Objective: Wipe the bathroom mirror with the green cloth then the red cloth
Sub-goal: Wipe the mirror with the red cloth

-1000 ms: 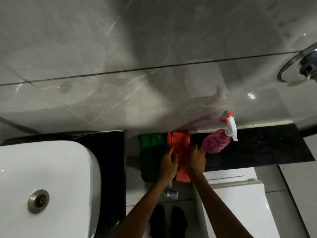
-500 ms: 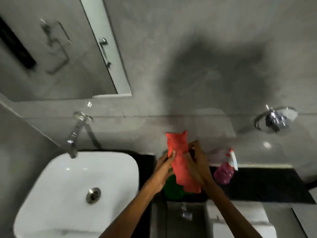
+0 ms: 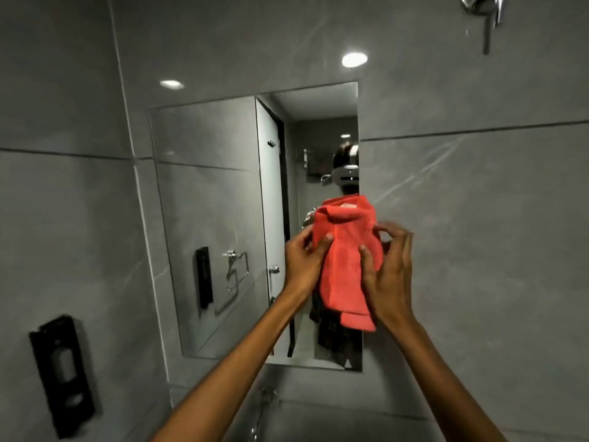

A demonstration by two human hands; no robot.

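The red cloth (image 3: 345,260) hangs bunched between both hands, raised in front of the mirror's right edge. My left hand (image 3: 302,260) pinches its left side with thumb on the front. My right hand (image 3: 387,275) grips its right side, fingers curled around the fabric. The rectangular bathroom mirror (image 3: 223,218) is set in the grey tiled wall and reflects a door, a towel holder and a person behind the cloth. The green cloth is out of view.
A black wall fixture (image 3: 62,374) is mounted at lower left. A chrome shower fitting (image 3: 484,8) sticks out at the top right. The tap (image 3: 264,400) and the basin's edge show faintly at the bottom, below the mirror.
Both hands lifted the red cloth off the counter and up to mirror height. The view tilted up from the counter, so basin, spray bottle and green cloth dropped out of view.
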